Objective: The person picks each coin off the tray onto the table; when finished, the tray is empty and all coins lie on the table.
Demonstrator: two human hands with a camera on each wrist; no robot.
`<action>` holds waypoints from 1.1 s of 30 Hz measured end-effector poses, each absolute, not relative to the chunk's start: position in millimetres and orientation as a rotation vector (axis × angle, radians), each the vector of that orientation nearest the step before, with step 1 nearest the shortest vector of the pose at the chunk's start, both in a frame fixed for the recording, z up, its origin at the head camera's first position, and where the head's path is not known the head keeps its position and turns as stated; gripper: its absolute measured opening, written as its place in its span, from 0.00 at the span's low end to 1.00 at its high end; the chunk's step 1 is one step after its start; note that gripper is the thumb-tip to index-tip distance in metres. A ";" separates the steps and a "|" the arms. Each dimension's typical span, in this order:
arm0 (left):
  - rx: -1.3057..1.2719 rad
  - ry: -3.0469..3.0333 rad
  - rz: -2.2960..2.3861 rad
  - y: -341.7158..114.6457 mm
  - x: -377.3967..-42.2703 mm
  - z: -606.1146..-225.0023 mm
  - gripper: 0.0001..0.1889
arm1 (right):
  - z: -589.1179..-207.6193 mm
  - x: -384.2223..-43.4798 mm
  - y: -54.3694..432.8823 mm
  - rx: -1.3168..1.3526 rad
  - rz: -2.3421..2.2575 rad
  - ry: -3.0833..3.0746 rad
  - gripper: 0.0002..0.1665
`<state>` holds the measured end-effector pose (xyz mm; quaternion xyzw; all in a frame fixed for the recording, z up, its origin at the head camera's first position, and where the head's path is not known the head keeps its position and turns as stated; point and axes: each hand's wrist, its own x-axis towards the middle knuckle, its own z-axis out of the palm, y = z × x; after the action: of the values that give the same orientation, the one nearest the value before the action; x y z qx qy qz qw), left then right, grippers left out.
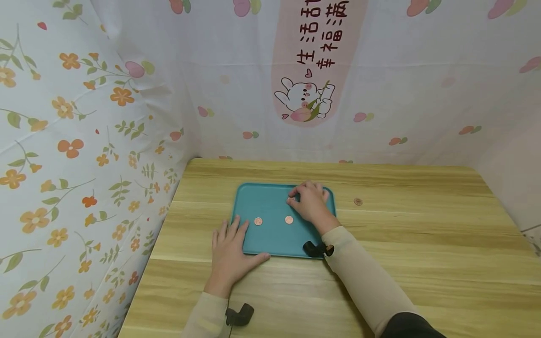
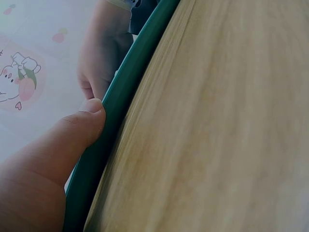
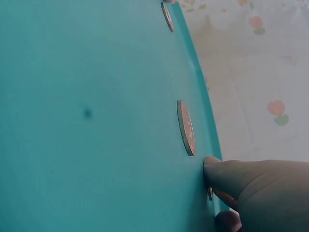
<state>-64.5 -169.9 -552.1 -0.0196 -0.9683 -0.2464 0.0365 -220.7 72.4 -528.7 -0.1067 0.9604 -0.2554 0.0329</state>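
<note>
A teal tray (image 1: 270,241) lies on the wooden table. Two copper coins lie flat on it: a left coin (image 1: 258,221) and a middle coin (image 1: 289,219). My right hand (image 1: 310,202) is over the tray's back right part, with thumb and fingertips pinching another copper coin (image 3: 210,194), mostly hidden by the thumb. At the tray's front left corner rests my left hand (image 1: 230,253), fingers spread along the left edge. Its thumb (image 2: 87,121) touches the front rim.
To the right of the tray, one more coin (image 1: 358,201) lies on the table (image 1: 422,225). A patterned cloth (image 1: 236,94) hangs behind the table, and a floral cloth (image 1: 84,188) hangs along the left side. Each wrist carries a black camera mount (image 1: 240,314).
</note>
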 end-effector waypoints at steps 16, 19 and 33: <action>-0.071 -2.962 -0.724 -168.6 -64.9 -552.2 0.60 | -523.7 -221.2 70.1 -0.250 -0.768 2.930 0.14; -0.070 -2.961 -0.732 -168.6 -64.4 -551.9 0.60 | -523.9 -220.0 68.4 -0.278 -0.794 2.958 0.10; -0.063 -2.978 -0.750 -169.9 -64.7 -551.1 0.61 | -522.0 -220.7 62.0 -0.285 -0.848 2.993 0.06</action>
<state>-64.7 -169.9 -551.1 -0.0205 -0.9689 -0.2440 0.0350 -220.7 62.0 -522.0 -0.0913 0.9580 -0.2716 0.0089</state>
